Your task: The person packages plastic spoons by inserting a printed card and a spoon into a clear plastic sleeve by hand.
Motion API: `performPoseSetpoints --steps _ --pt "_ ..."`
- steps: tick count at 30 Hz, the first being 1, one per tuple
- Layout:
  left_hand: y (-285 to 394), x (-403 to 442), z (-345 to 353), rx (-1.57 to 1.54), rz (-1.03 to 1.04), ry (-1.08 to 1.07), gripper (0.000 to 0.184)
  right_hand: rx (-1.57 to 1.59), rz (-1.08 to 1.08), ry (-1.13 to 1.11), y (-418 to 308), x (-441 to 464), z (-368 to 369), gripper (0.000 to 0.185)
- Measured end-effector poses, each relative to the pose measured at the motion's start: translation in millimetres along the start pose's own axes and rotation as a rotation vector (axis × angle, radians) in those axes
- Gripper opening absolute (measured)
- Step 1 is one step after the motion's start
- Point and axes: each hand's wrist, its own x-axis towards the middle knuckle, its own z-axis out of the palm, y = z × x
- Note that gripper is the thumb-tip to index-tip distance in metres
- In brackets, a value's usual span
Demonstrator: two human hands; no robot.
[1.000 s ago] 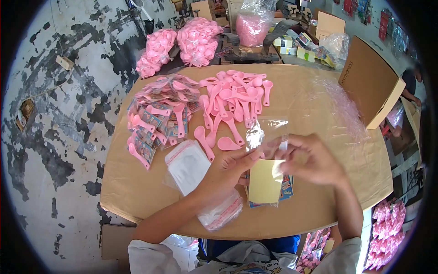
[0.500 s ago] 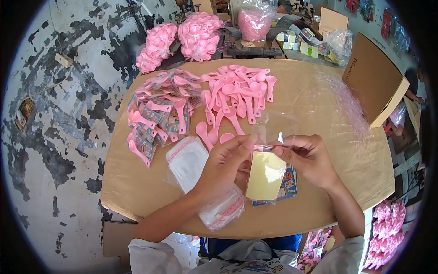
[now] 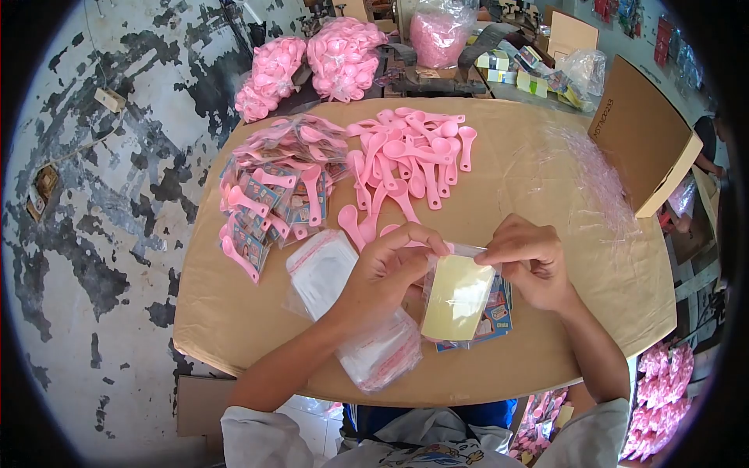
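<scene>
A clear plastic bag with a pale yellow card (image 3: pixel 458 300) inside hangs between my two hands. My left hand (image 3: pixel 394 273) pinches its upper left corner, and my right hand (image 3: pixel 527 257) pinches the upper right. Beneath the bag lie blue printed cards (image 3: pixel 499 316), partly covered. Stacked empty clear bags (image 3: pixel 324 273) rest left of my left hand, and more bags (image 3: pixel 381 355) lie below its wrist. Beyond my hands is a heap of loose pink spoons (image 3: pixel 409 148). At the left, bagged pink spoons with printed cards (image 3: pixel 285 183) form a pile.
Brown paper covers the table (image 3: pixel 257 324). A cardboard box (image 3: pixel 644 136) stands at the right beside crumpled clear film (image 3: pixel 597 183). Large bags of pink spoons (image 3: pixel 343 58) sit beyond the far edge. At the far right, part of another person (image 3: pixel 708 144) shows.
The upstanding bag flap is now folded down along the top edge. My right hand has moved from the bag's top middle to its right corner, and the hands are slightly farther apart.
</scene>
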Motion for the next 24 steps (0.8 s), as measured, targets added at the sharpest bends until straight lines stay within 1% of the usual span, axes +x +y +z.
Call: performPoseSetpoints --steps 2,5,8,11,14,17,18,20,21,23,24 --pt "7 -1 -1 0.075 -0.004 -0.025 0.012 -0.033 -0.033 -0.024 -1 1 -2 0.034" --pt "8 -2 -6 0.216 0.065 -0.085 0.011 -0.058 -0.058 -0.041 -2 1 -2 0.034" --pt "2 -3 -10 0.009 -0.009 -0.116 0.009 -0.092 -0.090 -0.043 -2 -1 -2 0.033" --pt "4 -3 -14 -0.158 -0.053 -0.209 0.005 -0.134 -0.102 -0.045 -5 -1 -2 0.033" --pt "12 -5 -2 -0.004 -0.064 -0.142 0.014 -0.174 -0.135 -0.048 -9 1 -2 0.034" --pt "6 0 -10 0.067 -0.004 -0.149 0.024 -0.251 -0.202 -0.047 -14 3 -3 0.034" --pt "8 0 -11 0.080 0.046 -0.133 0.027 -0.282 -0.227 -0.045 -16 4 -2 0.034" --pt "16 -2 -16 0.104 0.146 -0.095 0.032 -0.227 -0.194 -0.064 -16 3 -4 0.030" --pt "25 -9 -19 0.202 0.236 0.001 0.035 -0.195 -0.179 -0.076 -16 4 -3 0.028" --pt "51 -26 -26 0.404 0.423 0.199 0.042 -0.228 -0.089 -0.089 -24 9 7 0.026" --pt "55 -36 -30 0.370 0.583 0.305 0.042 -0.245 -0.046 -0.091 -28 11 14 0.026"
